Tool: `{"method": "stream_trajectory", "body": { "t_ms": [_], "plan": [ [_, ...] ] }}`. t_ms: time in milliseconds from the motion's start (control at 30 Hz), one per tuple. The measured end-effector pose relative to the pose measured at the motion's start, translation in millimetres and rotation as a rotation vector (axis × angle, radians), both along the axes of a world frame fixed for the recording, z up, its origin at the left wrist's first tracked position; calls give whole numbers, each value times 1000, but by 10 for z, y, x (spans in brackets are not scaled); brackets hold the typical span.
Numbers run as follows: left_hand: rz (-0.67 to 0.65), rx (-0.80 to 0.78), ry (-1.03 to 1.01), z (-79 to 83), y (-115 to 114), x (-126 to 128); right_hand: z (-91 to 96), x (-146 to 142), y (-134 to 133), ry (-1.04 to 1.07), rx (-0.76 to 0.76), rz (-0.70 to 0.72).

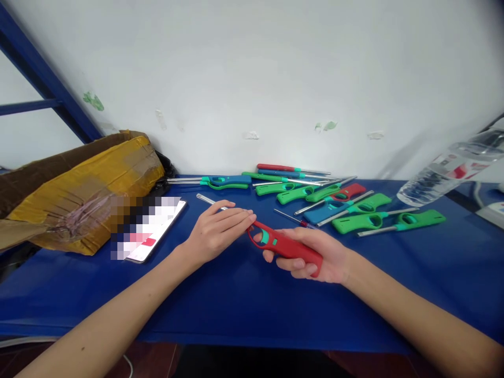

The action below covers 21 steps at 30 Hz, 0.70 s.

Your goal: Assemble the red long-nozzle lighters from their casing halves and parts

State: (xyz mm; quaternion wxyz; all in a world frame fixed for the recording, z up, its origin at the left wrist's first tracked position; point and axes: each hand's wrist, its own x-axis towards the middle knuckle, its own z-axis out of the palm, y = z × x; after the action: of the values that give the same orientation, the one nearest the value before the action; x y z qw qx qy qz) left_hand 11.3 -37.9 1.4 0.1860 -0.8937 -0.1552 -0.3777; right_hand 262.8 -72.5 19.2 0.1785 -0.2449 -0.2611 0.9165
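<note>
My right hand [331,257] is wrapped around the handle of a red gas lighter [293,248] with a teal trigger and a long metal barrel pointing left. Over the barrel, close to where it joins the handle, lies my left hand [216,231], fingers together and closed on it. The metal tip shows beyond the left hand; the middle of the barrel is hidden under the fingers. Just behind my right hand a thin screwdriver [289,214] lies on the table, its handle end partly covered.
Several green, blue and red lighters [356,223] are spread along the back of the blue table [244,310] by the wall. At left are a phone [147,247] and a taped cardboard box [90,194]. A clear water bottle [441,173] leans at the right.
</note>
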Motion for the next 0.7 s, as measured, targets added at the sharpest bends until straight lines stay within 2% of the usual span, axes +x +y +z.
{"method": "stream_trajectory", "body": {
  "t_ms": [133,367,500,700],
  "plan": [
    [33,22,-19,-44,79,12,34,-37,-39,-39,-28,-51],
    [87,4,-28,-73,92,73,-9,-101,-28,-306,156,-226],
    [54,-5,-70,-60,-16,130,-16,-130,-36,-387,220,-265],
    [-56,-45,-7,-96,-164,241,-96,-159,-101,-443,258,-221]
  ]
}}
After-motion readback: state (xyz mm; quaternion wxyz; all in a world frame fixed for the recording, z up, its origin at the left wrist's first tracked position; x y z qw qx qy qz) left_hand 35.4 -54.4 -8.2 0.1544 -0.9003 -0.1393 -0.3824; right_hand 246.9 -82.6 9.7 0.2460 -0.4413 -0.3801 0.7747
